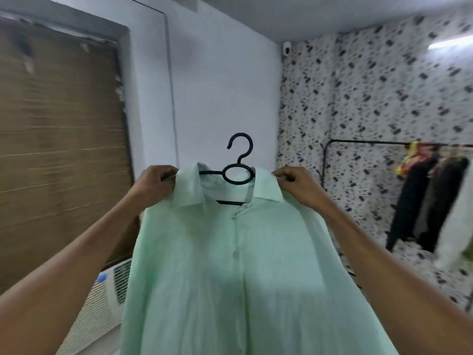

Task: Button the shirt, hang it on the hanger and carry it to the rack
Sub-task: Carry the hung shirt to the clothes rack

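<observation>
Two bare arms reach up and forward from the bottom corners, and between them hangs a pale green shirt (230, 265). It fills the middle and lower part of the view. Its front is closed, with small buttons in a line down the middle, and its collar is spread open at the top. The left hand (153, 181) is closed tight on the shirt's left shoulder, just beside the collar. The right hand (294, 184) is pinched shut on the shirt's right shoulder on the other side of the collar. A black hanger (239, 165) sits inside the shirt, and its ring and hook stick up above the collar, between the two hands. Below the shirt on its left side is a white box with slots (102, 298) and a blue spot on it. Behind the shirt on its left is a brown blind (58, 124). Far off to the shirt's right, a black rack (358, 142) stands by a spotted wall, with dark clothes (425, 201) hanging on it.
</observation>
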